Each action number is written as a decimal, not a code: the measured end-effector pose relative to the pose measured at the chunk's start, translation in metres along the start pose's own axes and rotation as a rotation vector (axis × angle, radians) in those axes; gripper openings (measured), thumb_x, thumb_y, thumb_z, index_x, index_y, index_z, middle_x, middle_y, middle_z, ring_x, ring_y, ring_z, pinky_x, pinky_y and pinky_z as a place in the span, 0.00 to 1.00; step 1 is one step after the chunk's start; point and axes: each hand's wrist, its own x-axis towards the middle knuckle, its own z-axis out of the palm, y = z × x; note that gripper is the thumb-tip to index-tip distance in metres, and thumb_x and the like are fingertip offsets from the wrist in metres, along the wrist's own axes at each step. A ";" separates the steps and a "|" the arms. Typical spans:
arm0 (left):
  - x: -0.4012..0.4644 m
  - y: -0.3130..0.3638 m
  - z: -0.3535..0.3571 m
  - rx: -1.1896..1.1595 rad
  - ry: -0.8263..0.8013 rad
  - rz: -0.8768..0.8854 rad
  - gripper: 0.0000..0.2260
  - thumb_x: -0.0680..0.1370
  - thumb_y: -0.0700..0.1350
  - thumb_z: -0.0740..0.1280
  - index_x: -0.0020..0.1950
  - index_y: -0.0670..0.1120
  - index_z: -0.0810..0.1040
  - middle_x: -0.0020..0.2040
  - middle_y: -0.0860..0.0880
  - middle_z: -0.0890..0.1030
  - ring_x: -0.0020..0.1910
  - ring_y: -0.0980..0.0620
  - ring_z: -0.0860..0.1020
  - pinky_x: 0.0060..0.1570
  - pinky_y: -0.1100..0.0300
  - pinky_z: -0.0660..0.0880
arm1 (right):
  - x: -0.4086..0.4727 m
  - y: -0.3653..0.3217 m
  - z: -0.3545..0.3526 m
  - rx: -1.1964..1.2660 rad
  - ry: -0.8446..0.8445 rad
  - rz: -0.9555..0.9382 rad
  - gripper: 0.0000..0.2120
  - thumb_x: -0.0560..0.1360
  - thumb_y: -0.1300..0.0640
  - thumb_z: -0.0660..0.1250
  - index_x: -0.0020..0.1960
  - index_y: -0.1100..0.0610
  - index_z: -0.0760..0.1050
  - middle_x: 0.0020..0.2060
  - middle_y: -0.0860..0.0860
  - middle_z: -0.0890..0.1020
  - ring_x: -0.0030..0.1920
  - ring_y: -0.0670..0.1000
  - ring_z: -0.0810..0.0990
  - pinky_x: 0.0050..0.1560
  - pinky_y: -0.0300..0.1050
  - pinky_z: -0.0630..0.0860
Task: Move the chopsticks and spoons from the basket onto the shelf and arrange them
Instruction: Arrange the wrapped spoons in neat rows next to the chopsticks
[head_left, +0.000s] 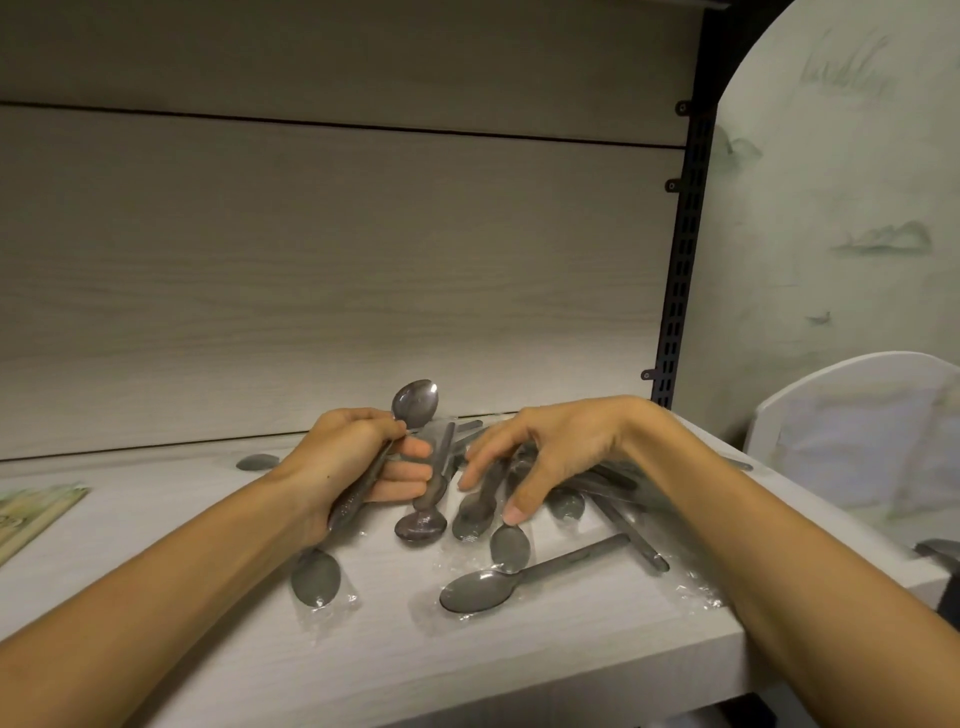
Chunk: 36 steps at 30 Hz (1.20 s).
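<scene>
Several grey metal spoons in clear plastic wrap lie in a loose pile (524, 519) on the pale wooden shelf (208, 597). My left hand (358, 467) grips a bundle of spoons (415, 400), one bowl sticking up above my fist and another bowl pointing down at the shelf. My right hand (535, 457) hovers over the pile with spread fingers, its thumb tip on the neck of a wrapped spoon (509, 545). One spoon (483, 590) lies apart at the front, bowl to the left. No chopsticks or basket are visible.
A single spoon bowl (258, 461) lies at the back left of the shelf. A flat printed packet (31, 514) sits at the left edge. A black slotted upright (680, 260) bounds the shelf on the right, with a white chair back (852, 415) beyond.
</scene>
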 end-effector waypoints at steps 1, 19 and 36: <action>0.000 0.000 0.000 0.003 0.002 -0.002 0.05 0.80 0.37 0.61 0.51 0.38 0.76 0.36 0.42 0.84 0.35 0.43 0.84 0.30 0.54 0.80 | 0.002 0.001 0.001 -0.001 0.022 -0.016 0.19 0.67 0.55 0.78 0.57 0.45 0.81 0.61 0.45 0.79 0.62 0.47 0.76 0.65 0.43 0.72; -0.004 0.005 -0.001 0.136 0.111 0.127 0.05 0.79 0.38 0.61 0.53 0.43 0.75 0.34 0.49 0.84 0.22 0.54 0.74 0.15 0.65 0.62 | 0.005 0.007 -0.007 0.103 0.553 -0.068 0.07 0.74 0.60 0.67 0.46 0.56 0.83 0.43 0.51 0.85 0.45 0.46 0.80 0.51 0.43 0.77; 0.001 0.005 -0.002 -0.032 0.139 0.125 0.05 0.82 0.42 0.59 0.54 0.43 0.72 0.47 0.46 0.83 0.33 0.48 0.82 0.17 0.64 0.69 | 0.037 0.019 0.009 -0.220 0.535 -0.030 0.05 0.74 0.57 0.68 0.46 0.53 0.83 0.40 0.46 0.83 0.36 0.38 0.75 0.39 0.31 0.69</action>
